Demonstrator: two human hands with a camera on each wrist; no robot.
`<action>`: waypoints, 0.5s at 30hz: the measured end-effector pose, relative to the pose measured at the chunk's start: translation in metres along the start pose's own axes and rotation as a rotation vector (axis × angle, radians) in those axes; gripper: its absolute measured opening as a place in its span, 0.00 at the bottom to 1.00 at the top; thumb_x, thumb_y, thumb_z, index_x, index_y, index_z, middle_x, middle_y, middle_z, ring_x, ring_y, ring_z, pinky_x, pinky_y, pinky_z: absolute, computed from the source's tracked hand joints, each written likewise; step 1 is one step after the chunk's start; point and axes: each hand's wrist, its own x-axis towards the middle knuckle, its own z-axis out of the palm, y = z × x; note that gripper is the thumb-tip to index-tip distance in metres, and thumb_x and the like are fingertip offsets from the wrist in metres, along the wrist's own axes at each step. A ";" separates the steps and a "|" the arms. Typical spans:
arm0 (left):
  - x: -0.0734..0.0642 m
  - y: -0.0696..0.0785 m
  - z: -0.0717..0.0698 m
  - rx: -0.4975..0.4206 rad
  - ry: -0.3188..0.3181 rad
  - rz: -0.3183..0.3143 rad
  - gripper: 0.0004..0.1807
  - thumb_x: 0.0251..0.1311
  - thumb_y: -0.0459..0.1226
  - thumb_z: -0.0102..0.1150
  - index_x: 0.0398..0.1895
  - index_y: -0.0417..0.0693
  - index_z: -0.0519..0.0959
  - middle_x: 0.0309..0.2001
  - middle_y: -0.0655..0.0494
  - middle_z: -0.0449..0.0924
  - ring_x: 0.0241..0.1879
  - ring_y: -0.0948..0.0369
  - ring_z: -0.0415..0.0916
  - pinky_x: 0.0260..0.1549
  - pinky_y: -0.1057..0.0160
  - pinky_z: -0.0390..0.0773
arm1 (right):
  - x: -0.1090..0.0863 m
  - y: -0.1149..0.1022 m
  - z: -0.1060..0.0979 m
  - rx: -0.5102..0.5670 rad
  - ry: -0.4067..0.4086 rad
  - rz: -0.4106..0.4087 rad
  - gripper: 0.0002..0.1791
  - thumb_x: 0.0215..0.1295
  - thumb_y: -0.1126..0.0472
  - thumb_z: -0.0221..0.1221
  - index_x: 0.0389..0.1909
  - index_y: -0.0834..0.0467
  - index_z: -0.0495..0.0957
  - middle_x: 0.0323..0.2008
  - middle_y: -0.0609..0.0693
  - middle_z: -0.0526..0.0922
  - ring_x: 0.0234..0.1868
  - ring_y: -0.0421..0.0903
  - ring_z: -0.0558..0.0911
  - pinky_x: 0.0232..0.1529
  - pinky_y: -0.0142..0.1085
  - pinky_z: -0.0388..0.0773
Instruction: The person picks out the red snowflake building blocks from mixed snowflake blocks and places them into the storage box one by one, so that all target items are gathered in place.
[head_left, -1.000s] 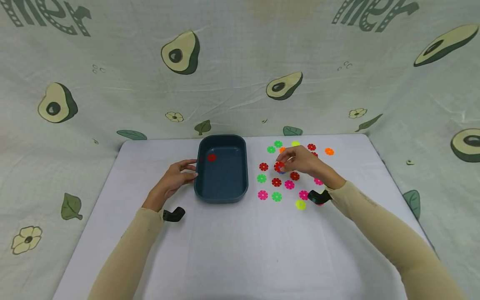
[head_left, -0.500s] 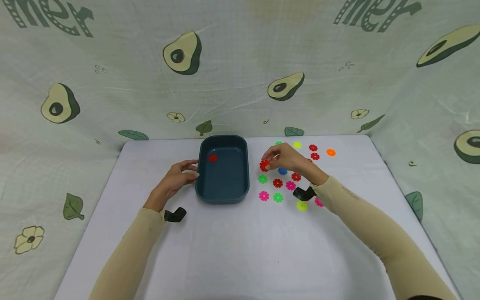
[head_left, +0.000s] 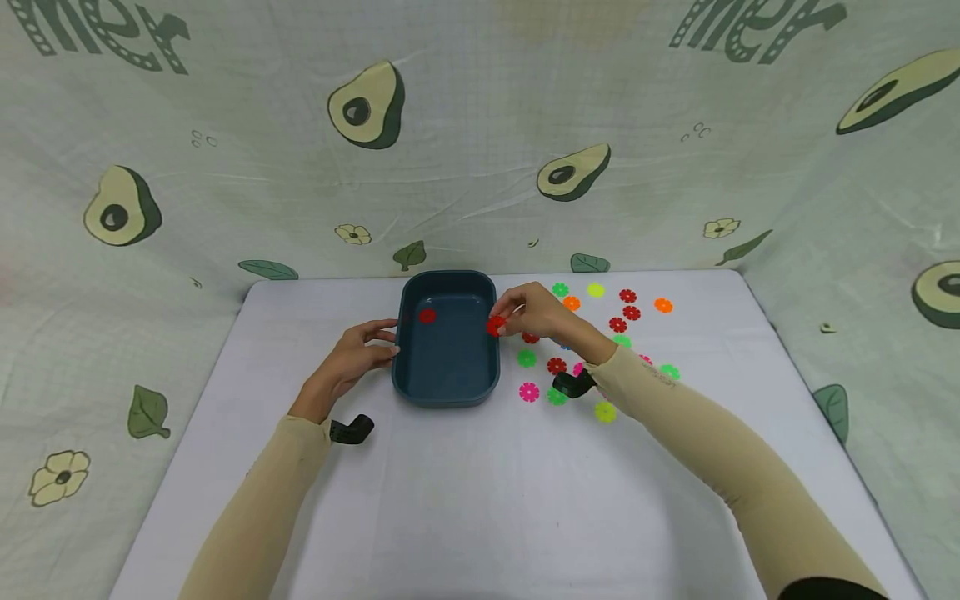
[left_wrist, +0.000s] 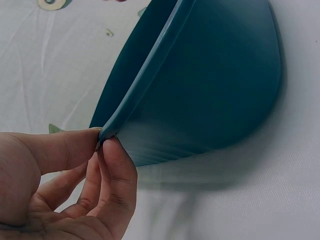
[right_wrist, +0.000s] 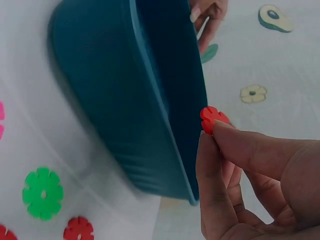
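A dark teal rectangular bin (head_left: 446, 392) stands on the table, and one red notched disc (head_left: 427, 316) lies inside it. My left hand (head_left: 362, 354) is at the bin's left side; in the left wrist view its thumb and forefinger (left_wrist: 120, 165) pinch the rim. Between the thumb and forefinger of my right hand (head_left: 531, 310) is another red flower-shaped notched disc (right_wrist: 214, 119). That hand is at the bin's right rim, and the disc overlaps the rim in the head view.
To the bin's right, several notched discs lie scattered: green (head_left: 527, 357), pink (head_left: 528, 392), yellow (head_left: 605, 412), orange (head_left: 663, 305) and red (head_left: 557, 366). A patterned cloth (head_left: 465, 150) hangs behind the white table (head_left: 450, 500).
My right hand has carried the red disc leftward from among the scattered discs to the bin's right rim. My left hand stays at the bin's left side.
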 end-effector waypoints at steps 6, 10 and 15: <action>-0.001 0.000 -0.001 0.012 0.005 -0.006 0.34 0.74 0.26 0.58 0.81 0.38 0.62 0.64 0.36 0.69 0.41 0.64 0.79 0.49 0.63 0.84 | 0.011 -0.009 0.013 0.024 -0.026 -0.023 0.12 0.64 0.74 0.69 0.48 0.65 0.86 0.43 0.58 0.84 0.42 0.51 0.81 0.38 0.36 0.81; 0.000 0.000 -0.001 0.015 0.013 -0.016 0.34 0.74 0.26 0.58 0.81 0.39 0.63 0.64 0.36 0.69 0.41 0.64 0.79 0.49 0.63 0.84 | 0.019 -0.016 0.021 -0.002 -0.035 -0.052 0.13 0.63 0.74 0.70 0.48 0.67 0.86 0.44 0.59 0.84 0.45 0.52 0.82 0.44 0.33 0.82; 0.002 0.000 -0.001 0.019 0.020 -0.021 0.34 0.74 0.27 0.58 0.81 0.40 0.63 0.64 0.38 0.70 0.41 0.64 0.79 0.47 0.65 0.84 | 0.031 -0.024 0.028 -0.047 -0.042 -0.059 0.14 0.62 0.74 0.71 0.49 0.66 0.86 0.45 0.59 0.87 0.48 0.52 0.83 0.47 0.34 0.81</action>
